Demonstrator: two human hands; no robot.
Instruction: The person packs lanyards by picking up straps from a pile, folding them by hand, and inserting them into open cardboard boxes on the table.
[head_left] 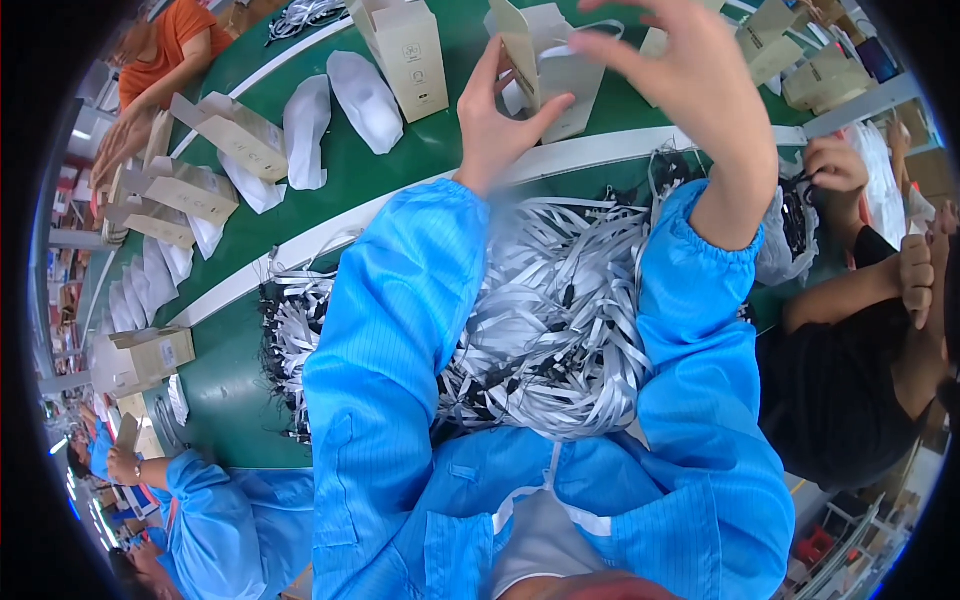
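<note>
Left hand point(497, 118) raised over the green belt point(380, 175), thumb and fingers pinched on the open flap of a small tan paper bag point(552, 70), which stands upright on the far side of the white strip point(600, 150). Right hand point(690, 75) above and just right of it, fingers curled loosely round a thin white ribbon handle point(590, 38) at the bag's mouth (how firmly pinched, cannot tell). Both forearms in bright blue sleeves point(400, 330), rising from the lower edge. Between them, heaped against the body, a tangled pile of grey-white ribbon straps point(560, 320) with dark ends. Further along the belt to the left, another upright tan bag point(408, 55), two white pouches point(340, 105) lying flat beside it, and several folded bags point(205, 165) near a person in an orange top point(175, 40). On the right, a person in black point(840, 390), hands close to a dark bundle at the belt's edge. At lower left, another blue-sleeved worker point(205, 500).
</note>
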